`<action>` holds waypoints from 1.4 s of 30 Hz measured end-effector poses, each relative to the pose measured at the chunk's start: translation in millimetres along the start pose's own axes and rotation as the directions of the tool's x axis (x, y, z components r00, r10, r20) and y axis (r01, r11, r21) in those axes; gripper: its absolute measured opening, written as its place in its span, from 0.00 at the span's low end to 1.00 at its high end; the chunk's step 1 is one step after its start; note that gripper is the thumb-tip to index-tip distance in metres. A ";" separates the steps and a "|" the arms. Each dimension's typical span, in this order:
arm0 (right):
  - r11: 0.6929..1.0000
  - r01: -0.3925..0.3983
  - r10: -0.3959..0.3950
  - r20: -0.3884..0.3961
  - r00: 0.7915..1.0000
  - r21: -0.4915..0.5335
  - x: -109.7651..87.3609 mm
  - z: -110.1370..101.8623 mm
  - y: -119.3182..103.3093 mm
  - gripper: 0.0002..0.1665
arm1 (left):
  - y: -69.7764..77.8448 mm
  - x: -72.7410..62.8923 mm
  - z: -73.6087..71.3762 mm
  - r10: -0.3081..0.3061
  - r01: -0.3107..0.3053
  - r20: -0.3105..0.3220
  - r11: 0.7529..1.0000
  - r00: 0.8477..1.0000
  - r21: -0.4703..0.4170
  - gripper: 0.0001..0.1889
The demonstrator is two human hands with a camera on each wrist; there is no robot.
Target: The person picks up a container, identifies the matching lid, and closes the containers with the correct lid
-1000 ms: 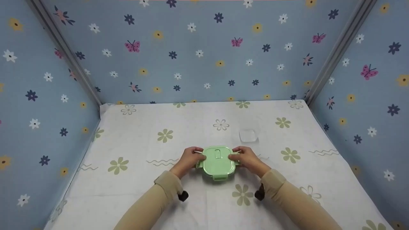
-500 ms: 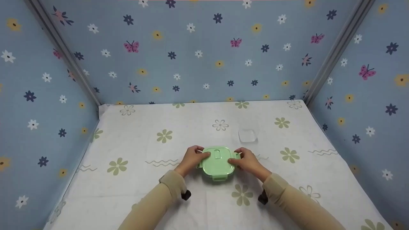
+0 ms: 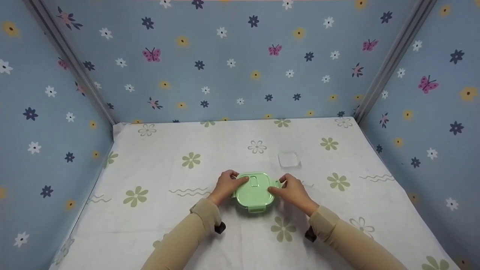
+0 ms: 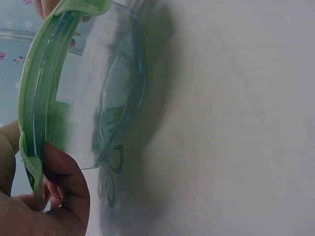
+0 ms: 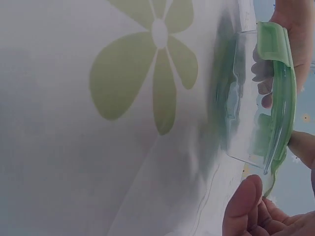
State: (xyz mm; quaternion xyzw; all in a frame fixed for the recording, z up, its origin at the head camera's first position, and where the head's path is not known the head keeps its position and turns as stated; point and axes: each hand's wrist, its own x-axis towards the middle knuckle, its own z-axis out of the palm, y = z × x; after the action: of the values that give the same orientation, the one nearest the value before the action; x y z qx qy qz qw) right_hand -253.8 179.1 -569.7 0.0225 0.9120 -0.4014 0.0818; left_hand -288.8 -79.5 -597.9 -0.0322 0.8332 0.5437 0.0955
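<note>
A food container with a green lid (image 3: 255, 193) and a clear body (image 4: 88, 108) is held between both hands at mid table. My left hand (image 3: 227, 186) grips its left side, thumb lying on the lid and fingers below the left latch (image 4: 33, 179). On the opposite side my right hand (image 3: 294, 191) holds the lid edge, its thumb on top and its fingers curled by the right latch (image 3: 276, 184), which sticks outward. The front latch (image 3: 257, 209) hangs down against the body. Below the container, a shadow falls on the cloth in both wrist views.
A small clear square piece (image 3: 289, 159) lies on the cloth behind and right of the container. The white flowered cloth (image 3: 150, 168) covers the table. Blue patterned panels (image 3: 225, 56) stand at the back and both sides.
My left thumb has slid farther in over the lid. The right hand has shifted slightly toward me, and more of the right latch shows. The container has stayed nearly in place.
</note>
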 end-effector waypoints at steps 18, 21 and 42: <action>0.993 0.078 -0.079 -0.015 0.997 -0.089 5.4 2.7 -1.2 0.29 | -30.9 29.8 7.1 0.001 -0.001 0.003 0.998 1.000 0.058 0.31; 0.994 0.070 -0.071 -0.004 0.997 -0.085 7.2 3.7 -1.0 0.29 | -46.3 44.3 11.5 -0.035 0.033 0.027 0.997 0.999 0.069 0.35; 1.000 -0.021 0.021 0.126 0.992 -0.002 15.7 7.0 0.3 0.27 | -8.1 5.5 2.4 -0.059 0.057 0.060 0.998 0.996 0.036 0.26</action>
State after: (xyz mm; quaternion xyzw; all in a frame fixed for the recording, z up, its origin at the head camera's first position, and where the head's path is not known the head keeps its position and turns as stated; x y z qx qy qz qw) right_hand -268.4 173.8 -577.2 0.0068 0.9048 -0.4008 0.1435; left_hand -292.7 -80.3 -607.2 -0.0384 0.8380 0.5268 0.1371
